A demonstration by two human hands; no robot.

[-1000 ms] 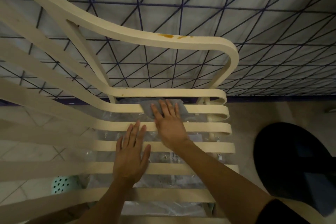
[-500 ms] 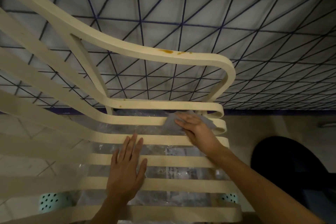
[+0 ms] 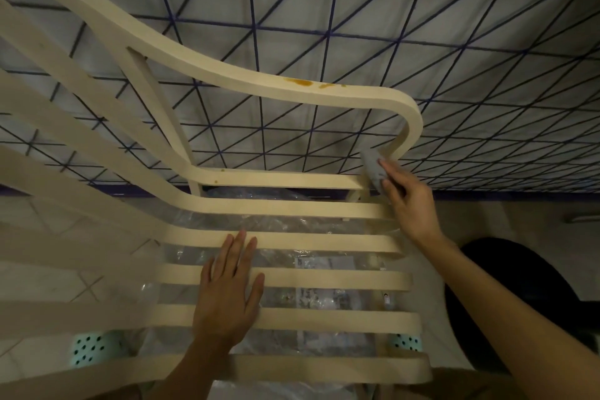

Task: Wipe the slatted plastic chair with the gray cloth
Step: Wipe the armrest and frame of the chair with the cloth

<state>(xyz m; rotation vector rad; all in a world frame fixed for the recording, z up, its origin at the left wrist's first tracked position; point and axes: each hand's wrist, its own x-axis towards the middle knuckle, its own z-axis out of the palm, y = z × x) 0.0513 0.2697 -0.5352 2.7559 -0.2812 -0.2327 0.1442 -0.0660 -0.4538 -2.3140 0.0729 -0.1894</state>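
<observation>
The cream slatted plastic chair [image 3: 292, 242] fills the view, its seat slats running left to right and its armrest curving above. An orange-brown stain [image 3: 300, 82] marks the top of the armrest. My left hand [image 3: 227, 289] lies flat with straight fingers across the middle seat slats. My right hand [image 3: 407, 201] holds the gray cloth [image 3: 373, 169] against the right end of the rearmost slats, where the armrest support comes down. Most of the cloth sits under my fingers.
A mattress [image 3: 357, 26] with a dark blue grid pattern stands behind the chair. Clear plastic packaging [image 3: 318, 289] and a mint spotted item [image 3: 91, 347] lie under the seat. A dark round object [image 3: 519, 295] sits on the tiled floor at right.
My right hand has slid the cloth rightwards along the rear slats to the chair's right edge and up towards the armrest support. My left hand has stayed flat on the seat.
</observation>
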